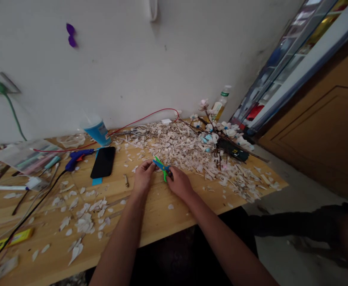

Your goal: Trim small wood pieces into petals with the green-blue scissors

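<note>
My right hand is closed around the handles of a pair of green and blue scissors, over the middle of the wooden table. The blades point up and to the left, slightly parted. Just left of them, my left hand has its thumb and fingers pinched together by the blade tips. What lies in that pinch is too small to make out. Behind both hands spreads a heap of pale, dry scraps, like petals or shavings.
Twigs with white blossoms, a bottle and a dark green object stand or lie at right. Leftward are a blue cup, a black phone, a corded blue glue gun and a yellow box. A person's leg shows lower right.
</note>
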Demonstrator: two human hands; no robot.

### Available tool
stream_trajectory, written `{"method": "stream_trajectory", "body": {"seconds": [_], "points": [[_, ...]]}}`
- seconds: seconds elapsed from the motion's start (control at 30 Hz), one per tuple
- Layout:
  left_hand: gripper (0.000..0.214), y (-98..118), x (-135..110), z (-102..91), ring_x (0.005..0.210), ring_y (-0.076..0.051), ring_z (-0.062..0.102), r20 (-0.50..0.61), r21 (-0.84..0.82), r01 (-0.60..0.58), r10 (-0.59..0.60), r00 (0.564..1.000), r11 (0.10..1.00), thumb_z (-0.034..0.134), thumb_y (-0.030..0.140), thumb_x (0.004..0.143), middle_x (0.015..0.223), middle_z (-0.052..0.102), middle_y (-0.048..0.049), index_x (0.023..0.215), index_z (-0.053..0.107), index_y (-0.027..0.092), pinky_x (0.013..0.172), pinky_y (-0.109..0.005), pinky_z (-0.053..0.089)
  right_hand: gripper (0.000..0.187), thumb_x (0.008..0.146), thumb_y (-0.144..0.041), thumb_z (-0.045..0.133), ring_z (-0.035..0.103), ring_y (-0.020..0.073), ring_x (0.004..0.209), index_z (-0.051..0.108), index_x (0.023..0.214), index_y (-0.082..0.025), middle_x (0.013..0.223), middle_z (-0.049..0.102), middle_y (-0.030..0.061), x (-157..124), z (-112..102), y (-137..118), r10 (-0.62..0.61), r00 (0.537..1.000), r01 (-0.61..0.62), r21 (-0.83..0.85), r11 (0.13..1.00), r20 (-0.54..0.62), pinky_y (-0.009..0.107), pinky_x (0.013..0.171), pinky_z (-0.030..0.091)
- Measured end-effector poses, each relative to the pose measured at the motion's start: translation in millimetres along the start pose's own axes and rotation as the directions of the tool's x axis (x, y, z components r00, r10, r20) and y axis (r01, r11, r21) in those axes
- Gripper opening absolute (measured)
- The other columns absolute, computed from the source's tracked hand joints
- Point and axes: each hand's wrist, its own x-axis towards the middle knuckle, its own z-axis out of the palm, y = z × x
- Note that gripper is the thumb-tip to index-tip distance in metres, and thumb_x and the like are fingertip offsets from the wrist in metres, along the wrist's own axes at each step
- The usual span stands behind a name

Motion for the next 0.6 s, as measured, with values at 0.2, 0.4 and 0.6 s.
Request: {"method": "stream_trajectory", "body": {"seconds": [0.2,0.4,0.6], "points": [[0.019,9,-3,2.9,0.069,-0.014,0.060,-0.013,0.140,-0.092,0.094,0.995,0.986,0.068,0.036,0.075,0.072,0.066,-0.0004,0.081,0.069,0.018,0.072,-0.027,0.047,0.011,0.085,-0.022,0.057,0.057,0.0181,0.082,0.057,0.096,-0.020,0.090,0.064,0.0043,-1,-3,-2,-0.022,1.000,0.022,0.014,1.000,0.002,0.028,0.072,0.039],[0.016,14,-6,5.0,0.069,-0.015,0.059,-0.033,0.234,-0.110,0.121,0.992,0.966,0.063,0.034,0.079,0.070,0.065,-0.0002,0.081,0.069,0.018,0.070,-0.027,0.045,0.009,0.086,-0.021,0.056,0.056,0.0177,0.081,0.058,0.095,-0.021,0.091,0.064,0.0040,0,-3,-1,-0.004,1.000,0.004,-0.005,1.000,0.002,0.028,0.070,0.037],[0.017,15,-7,3.0,0.070,-0.016,0.060,0.013,0.320,-0.154,0.158,0.987,0.935,0.062,0.034,0.081,0.073,0.066,-0.0009,0.083,0.070,0.019,0.070,-0.027,0.046,0.009,0.086,-0.022,0.056,0.056,0.0179,0.081,0.058,0.094,-0.021,0.090,0.064,0.0041,0,-3,-2,0.007,1.000,-0.007,-0.006,1.000,0.004,0.027,0.070,0.037]]}}
